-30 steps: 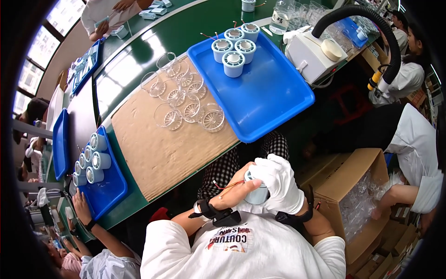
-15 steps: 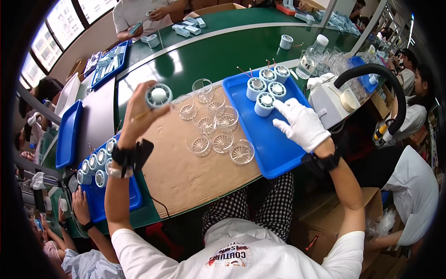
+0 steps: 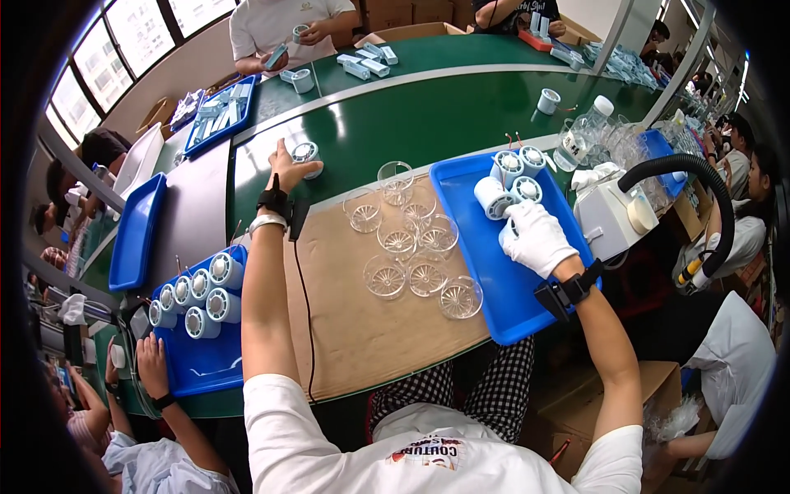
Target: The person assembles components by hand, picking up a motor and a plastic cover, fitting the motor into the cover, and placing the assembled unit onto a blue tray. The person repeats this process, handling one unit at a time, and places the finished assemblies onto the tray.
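My bare left hand (image 3: 288,171) is at the far left of the cardboard, over the green tabletop. Its fingers and thumb curve around a pale blue round motor housing (image 3: 305,153) with a slotted top. On the right, my white-gloved right hand (image 3: 536,239) reaches into a blue tray (image 3: 527,309). Its bent fingers press against a tilted pale blue motor housing (image 3: 491,198); the glove hides part of the grip. More such housings (image 3: 527,190) stand close by in that tray, some with thin wires. Between my hands, several clear plastic cups (image 3: 427,274) with spoked bottoms rest on the cardboard (image 3: 346,346).
Another blue tray (image 3: 202,375) with several housings lies left, beside a co-worker's hand (image 3: 152,366). Right of my tray is a white device (image 3: 605,210) below a black flexible hose (image 3: 699,169). A clear bottle (image 3: 580,136) stands behind. A black cable (image 3: 304,305) crosses the cardboard.
The view has shifted, so the scene sits further right and lower. My left hand has moved away from me with its housing. My right hand's fingers have closed in on a housing, which now tilts.
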`<act>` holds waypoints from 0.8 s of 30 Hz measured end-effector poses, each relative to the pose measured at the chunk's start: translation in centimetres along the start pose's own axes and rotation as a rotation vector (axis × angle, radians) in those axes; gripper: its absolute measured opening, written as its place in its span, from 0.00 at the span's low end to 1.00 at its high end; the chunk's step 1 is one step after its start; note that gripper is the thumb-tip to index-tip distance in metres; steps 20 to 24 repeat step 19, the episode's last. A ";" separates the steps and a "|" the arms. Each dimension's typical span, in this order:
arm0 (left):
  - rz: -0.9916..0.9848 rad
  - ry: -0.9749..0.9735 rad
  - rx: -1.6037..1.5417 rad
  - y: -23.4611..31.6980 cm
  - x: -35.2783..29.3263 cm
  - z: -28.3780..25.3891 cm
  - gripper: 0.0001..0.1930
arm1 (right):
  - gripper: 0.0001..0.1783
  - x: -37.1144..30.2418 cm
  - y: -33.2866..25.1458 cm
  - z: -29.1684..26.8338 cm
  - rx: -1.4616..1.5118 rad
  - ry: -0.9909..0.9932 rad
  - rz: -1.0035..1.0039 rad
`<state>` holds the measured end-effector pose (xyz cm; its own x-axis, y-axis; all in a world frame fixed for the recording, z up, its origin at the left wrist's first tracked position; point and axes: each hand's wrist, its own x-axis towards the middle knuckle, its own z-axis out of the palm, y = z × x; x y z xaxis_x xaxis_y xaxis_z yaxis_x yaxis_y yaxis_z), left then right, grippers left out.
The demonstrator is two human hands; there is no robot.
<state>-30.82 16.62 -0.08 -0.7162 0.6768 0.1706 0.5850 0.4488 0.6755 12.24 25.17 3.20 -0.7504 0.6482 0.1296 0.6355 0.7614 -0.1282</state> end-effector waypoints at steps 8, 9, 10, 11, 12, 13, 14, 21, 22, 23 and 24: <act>0.597 -0.317 -0.051 7.4 -15.1 -3.9 0.36 | 0.14 -1.5 6.4 -1.2 0.583 0.119 0.196; 0.539 -0.462 -0.072 8.5 -17.4 -3.4 0.37 | 0.14 -2.7 7.0 -2.3 0.775 0.112 0.222; 0.528 -0.513 -0.029 8.8 -19.1 -3.1 0.38 | 0.13 -3.6 7.3 -3.4 0.975 0.102 0.225; 0.518 -0.564 0.011 8.8 -20.4 -2.4 0.39 | 0.13 -4.5 7.7 -4.6 1.173 0.091 0.226; 0.530 -0.558 0.012 8.5 -21.6 -1.4 0.39 | 0.14 -6.5 8.5 -5.8 1.259 0.067 0.217; 0.485 -0.525 -0.059 8.0 -22.5 -0.1 0.40 | 0.14 -9.0 9.7 -6.6 1.347 0.042 0.203; 0.442 -0.495 -0.132 7.9 -23.0 0.6 0.42 | 0.15 -11.6 11.0 -6.7 1.413 0.126 0.280; 0.262 -0.448 -0.183 9.7 -24.2 1.2 0.44 | 0.20 -23.4 20.0 -2.4 1.788 0.567 0.638; 0.262 -0.448 -0.183 9.7 -24.2 1.2 0.44 | 0.20 -23.4 20.0 -2.4 1.788 0.567 0.638; 0.262 -0.448 -0.183 9.7 -24.2 1.2 0.44 | 0.20 -23.4 20.0 -2.4 1.788 0.567 0.638; 0.262 -0.448 -0.183 9.7 -24.2 1.2 0.44 | 0.20 -23.4 20.0 -2.4 1.788 0.567 0.638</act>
